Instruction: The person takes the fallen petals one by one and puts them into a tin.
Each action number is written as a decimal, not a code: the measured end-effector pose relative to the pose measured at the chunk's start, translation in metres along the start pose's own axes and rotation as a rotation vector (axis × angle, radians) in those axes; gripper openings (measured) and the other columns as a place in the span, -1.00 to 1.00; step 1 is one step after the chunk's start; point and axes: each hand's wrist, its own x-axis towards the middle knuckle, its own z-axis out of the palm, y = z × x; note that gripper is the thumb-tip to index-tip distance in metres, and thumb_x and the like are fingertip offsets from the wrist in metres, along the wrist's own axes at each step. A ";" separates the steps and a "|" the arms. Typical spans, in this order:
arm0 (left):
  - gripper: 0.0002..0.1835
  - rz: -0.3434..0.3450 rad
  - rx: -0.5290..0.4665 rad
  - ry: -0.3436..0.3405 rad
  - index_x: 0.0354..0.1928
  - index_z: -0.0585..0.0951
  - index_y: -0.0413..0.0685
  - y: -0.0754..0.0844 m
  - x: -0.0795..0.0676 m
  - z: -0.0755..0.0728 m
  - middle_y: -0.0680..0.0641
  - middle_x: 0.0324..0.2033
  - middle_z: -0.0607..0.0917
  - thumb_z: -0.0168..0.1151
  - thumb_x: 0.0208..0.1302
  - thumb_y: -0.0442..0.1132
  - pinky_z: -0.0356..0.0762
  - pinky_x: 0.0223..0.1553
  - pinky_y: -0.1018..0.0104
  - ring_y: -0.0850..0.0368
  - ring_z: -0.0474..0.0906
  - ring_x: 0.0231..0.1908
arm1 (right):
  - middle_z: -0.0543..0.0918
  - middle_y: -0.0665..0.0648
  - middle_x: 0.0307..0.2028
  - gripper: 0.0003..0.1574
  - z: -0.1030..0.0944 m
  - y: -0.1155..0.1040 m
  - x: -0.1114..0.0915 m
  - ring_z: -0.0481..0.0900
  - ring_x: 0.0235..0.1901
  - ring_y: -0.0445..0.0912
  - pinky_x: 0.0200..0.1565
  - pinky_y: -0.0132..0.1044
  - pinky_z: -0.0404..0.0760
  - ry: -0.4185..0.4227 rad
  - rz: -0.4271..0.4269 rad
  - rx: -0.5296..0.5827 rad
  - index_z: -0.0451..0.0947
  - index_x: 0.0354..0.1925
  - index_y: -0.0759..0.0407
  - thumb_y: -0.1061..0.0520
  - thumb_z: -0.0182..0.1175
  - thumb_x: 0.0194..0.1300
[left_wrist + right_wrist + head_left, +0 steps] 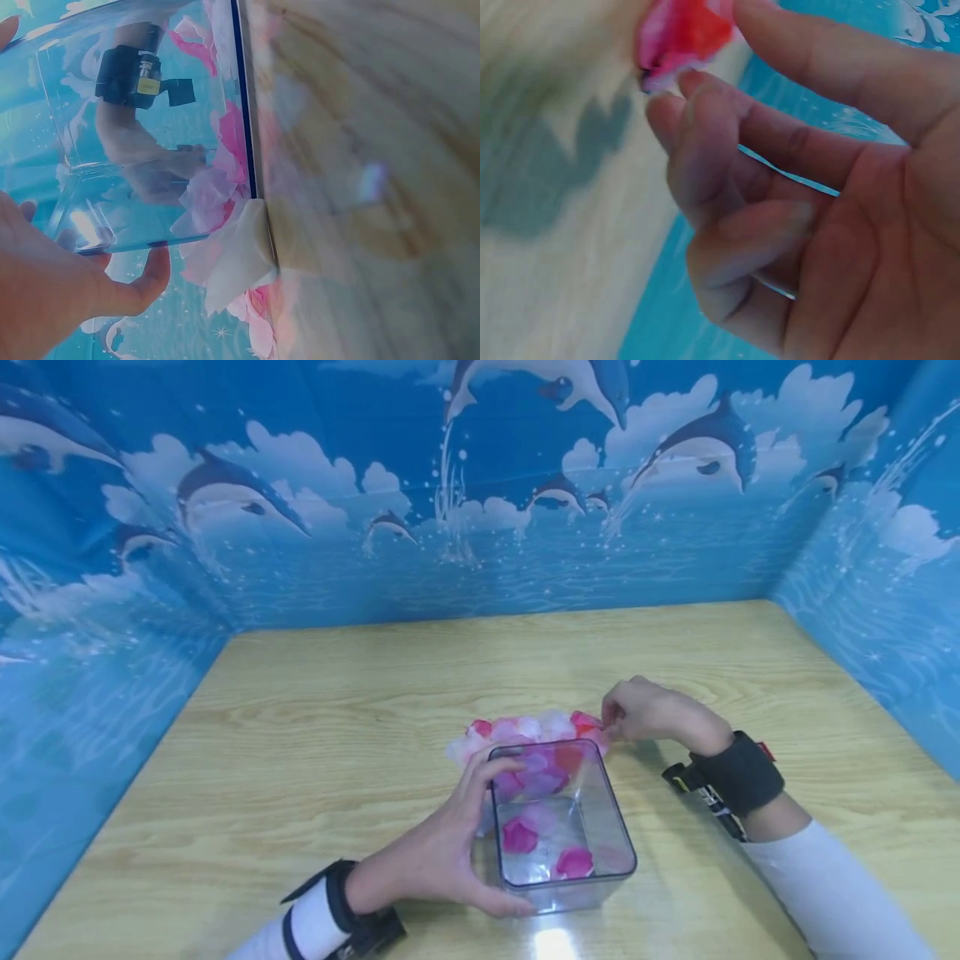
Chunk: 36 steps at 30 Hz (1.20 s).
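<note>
My left hand point(450, 843) grips a clear square plastic box point(543, 897) with a dark rim, thumb on the near side and fingers over the far left edge. The box's opening faces up, and magenta petals point(520, 835) show inside it. Just behind it lies a pile of pink, white and red artificial petals point(555, 725), partly seen through the wall. At the pile's right end are the fingertips of my right hand point(652, 710). The right wrist view shows a gap between thumb and forefinger, with a pink-red petal point(694, 34) by their tips.
A light wood-grain table point(315, 718) carries everything. Blue cloth printed with dolphins point(360, 577) closes off the back and both sides. Dark straps with small devices point(738, 777) sit on both wrists.
</note>
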 end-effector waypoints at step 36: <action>0.22 0.076 0.009 0.024 0.30 -0.02 0.08 -0.002 0.000 0.000 0.03 0.33 -0.02 0.53 -0.44 0.12 0.28 0.20 -0.12 0.12 0.03 0.29 | 0.64 -0.15 -0.50 -0.80 -0.026 -0.067 -0.052 0.42 -0.56 -0.36 -0.63 -0.48 0.46 0.345 -0.847 0.101 0.66 -0.38 -0.04 0.27 0.30 0.04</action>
